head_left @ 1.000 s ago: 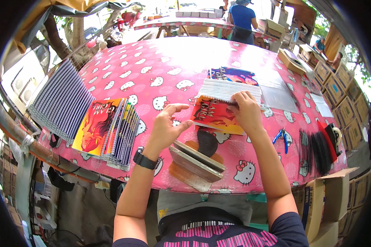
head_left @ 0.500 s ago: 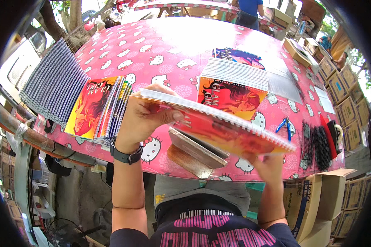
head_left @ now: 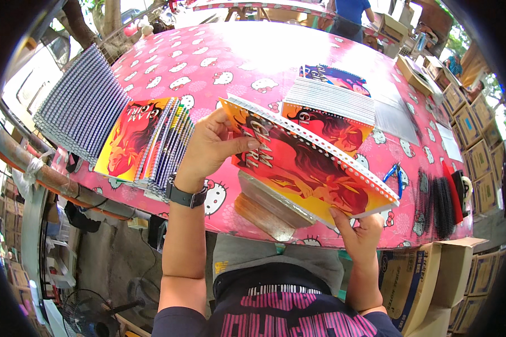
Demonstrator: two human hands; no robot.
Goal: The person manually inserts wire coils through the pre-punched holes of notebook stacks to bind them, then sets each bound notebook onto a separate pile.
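A notebook [head_left: 303, 174] with a red, orange and yellow illustrated cover is tilted up before me above the table's near edge. A row of punched holes runs along its upper long edge, with no coil visible in them. My left hand [head_left: 211, 149] grips its left end, thumb on the cover and fingers behind. At the lower right corner, my right hand [head_left: 361, 233] pinches the notebook, thumb on the front; its other fingers are partly hidden. Below the notebook, a wooden block [head_left: 258, 216] with a slanted board lies on the table, partly covered.
Spiral-bound notebooks [head_left: 132, 135] lie stacked at the left, beside a tall leaning row of them [head_left: 78, 104]. Further punched notebooks [head_left: 329, 132] lie beyond my hands. Blue-handled pliers [head_left: 398, 178] and black spiral coils [head_left: 437, 202] are at the right. A cardboard box [head_left: 413, 281] stands below the table edge.
The notebook has turned from nearly edge-on to showing its front cover and hole row. Both hands have tilted with it and keep hold of it.
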